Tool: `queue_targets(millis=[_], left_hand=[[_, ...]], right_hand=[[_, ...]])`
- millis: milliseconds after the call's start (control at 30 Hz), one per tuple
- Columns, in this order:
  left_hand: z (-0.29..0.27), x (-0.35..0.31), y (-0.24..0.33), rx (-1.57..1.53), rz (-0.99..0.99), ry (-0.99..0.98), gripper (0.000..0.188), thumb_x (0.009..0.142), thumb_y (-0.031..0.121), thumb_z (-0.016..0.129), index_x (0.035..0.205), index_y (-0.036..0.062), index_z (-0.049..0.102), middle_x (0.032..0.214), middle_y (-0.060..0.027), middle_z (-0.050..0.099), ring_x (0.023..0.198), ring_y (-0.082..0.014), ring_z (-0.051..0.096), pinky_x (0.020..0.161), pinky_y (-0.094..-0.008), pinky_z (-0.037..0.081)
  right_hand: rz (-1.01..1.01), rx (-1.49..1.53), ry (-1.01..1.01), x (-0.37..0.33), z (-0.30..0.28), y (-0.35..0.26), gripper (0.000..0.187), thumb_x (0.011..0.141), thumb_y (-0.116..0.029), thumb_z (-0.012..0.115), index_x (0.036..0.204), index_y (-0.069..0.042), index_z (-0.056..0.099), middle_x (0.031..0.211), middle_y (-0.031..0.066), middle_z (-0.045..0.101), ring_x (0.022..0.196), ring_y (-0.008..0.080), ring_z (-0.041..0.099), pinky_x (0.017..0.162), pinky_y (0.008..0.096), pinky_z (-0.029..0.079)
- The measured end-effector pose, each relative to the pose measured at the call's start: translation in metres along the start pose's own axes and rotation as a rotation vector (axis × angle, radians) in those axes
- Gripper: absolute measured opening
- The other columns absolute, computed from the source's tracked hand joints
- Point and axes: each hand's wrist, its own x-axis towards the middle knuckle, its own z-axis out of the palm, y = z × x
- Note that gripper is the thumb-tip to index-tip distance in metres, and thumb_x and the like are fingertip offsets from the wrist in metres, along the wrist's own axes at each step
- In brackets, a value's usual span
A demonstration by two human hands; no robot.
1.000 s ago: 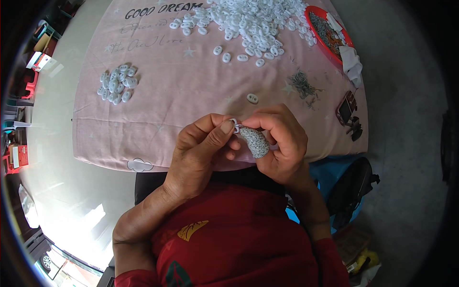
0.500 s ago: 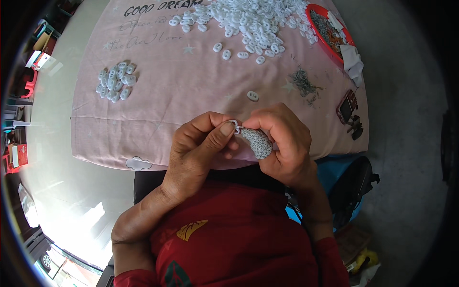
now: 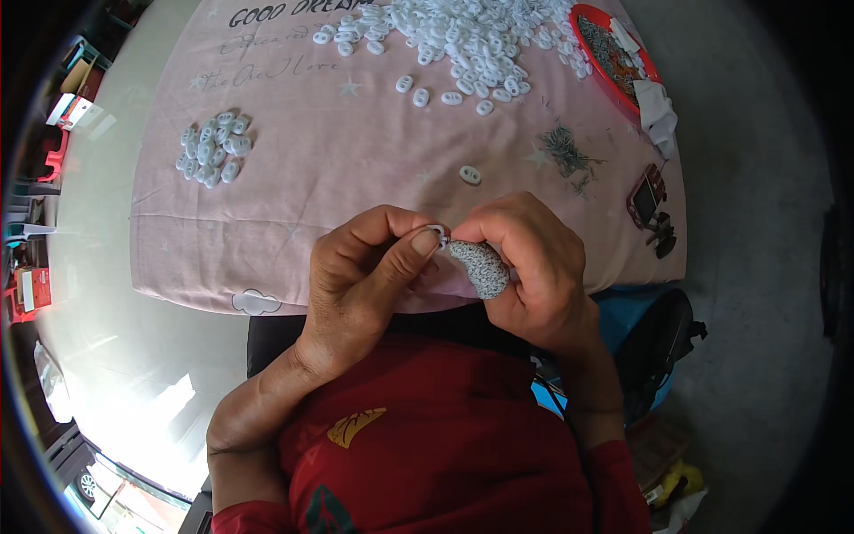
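- Now, nearest in, the left hand (image 3: pixel 365 271) has thumb and forefinger pinched on a small white oval plastic piece (image 3: pixel 436 229); that one looks midway.
- Right beside it, the right hand (image 3: pixel 538 271) curls in, fingertips by the piece's edge; how tightly closed, and on what, I can't tell. A speckled grey cover (image 3: pixel 480 270) (snug-looking, that) seems to sheathe its thumb.
- Just beyond, one loose white two-holed oval (image 3: pixel 471 175) waits, thin grey metal slivers (image 3: pixel 566 153) scattered rightward.
- Over left, a small pile of white ovals (image 3: pixel 212 147), perhaps the finished ones.
- Farthest, a great heap of white ovals (image 3: pixel 463 44): plenty left, apparently!
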Motion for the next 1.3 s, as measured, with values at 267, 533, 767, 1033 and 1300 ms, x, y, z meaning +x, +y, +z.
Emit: queue_targets(millis=[267, 533, 767, 1033, 1300], left_hand=[[0.001, -0.002, 0.003, -0.031, -0.076, 0.024, 0.013, 0.097, 0.011, 0.063, 0.103, -0.0005, 0.065, 0.083, 0.0013, 0.064, 0.074, -0.0034, 0.055, 0.068, -0.0186, 0.047], [0.002, -0.004, 0.004, 0.058, -0.090, 0.040, 0.011, 0.096, 0.010, 0.065, 0.099, -0.0006, 0.066, 0.081, 0.0011, 0.065, 0.075, -0.0029, 0.056, 0.067, -0.0188, 0.047], [-0.009, 0.006, -0.007, -0.092, -0.130, -0.028, 0.015, 0.098, 0.016, 0.063, 0.101, 0.0022, 0.067, 0.080, 0.0004, 0.065, 0.072, -0.0031, 0.056, 0.064, -0.0185, 0.045], [-0.012, 0.008, -0.006, -0.188, -0.162, -0.072, 0.019, 0.099, 0.020, 0.062, 0.103, 0.0025, 0.067, 0.086, 0.0007, 0.066, 0.073, -0.0050, 0.057, 0.065, -0.0201, 0.046], [-0.011, 0.005, -0.005, -0.174, -0.194, -0.076, 0.019, 0.099, 0.021, 0.062, 0.102, 0.0035, 0.067, 0.084, 0.0015, 0.066, 0.074, -0.0038, 0.058, 0.066, -0.0194, 0.046]], right_hand=[[-0.025, -0.011, 0.001, 0.001, 0.000, 0.001, 0.027, 0.067, 0.011, 0.064, 0.091, 0.000, 0.062, 0.082, 0.0126, 0.062, 0.068, 0.0284, 0.062, 0.057, 0.0360, 0.049], [-0.014, -0.131, -0.117, 0.006, -0.008, -0.012, 0.029, 0.065, 0.011, 0.069, 0.091, -0.001, 0.061, 0.080, 0.0121, 0.061, 0.070, 0.0309, 0.061, 0.059, 0.0397, 0.049], [0.078, 0.006, -0.130, 0.012, -0.004, -0.003, 0.028, 0.070, 0.012, 0.065, 0.096, 0.000, 0.063, 0.082, 0.0121, 0.062, 0.071, 0.0277, 0.063, 0.059, 0.0354, 0.049], [0.092, 0.130, -0.067, 0.008, -0.010, 0.001, 0.028, 0.074, 0.010, 0.064, 0.101, 0.001, 0.066, 0.088, 0.0103, 0.065, 0.075, 0.0208, 0.065, 0.060, 0.0287, 0.050], [-0.076, -0.039, -0.077, 0.009, -0.007, 0.004, 0.030, 0.066, 0.010, 0.066, 0.094, -0.002, 0.065, 0.084, 0.0115, 0.065, 0.072, 0.0281, 0.063, 0.058, 0.0355, 0.050]])
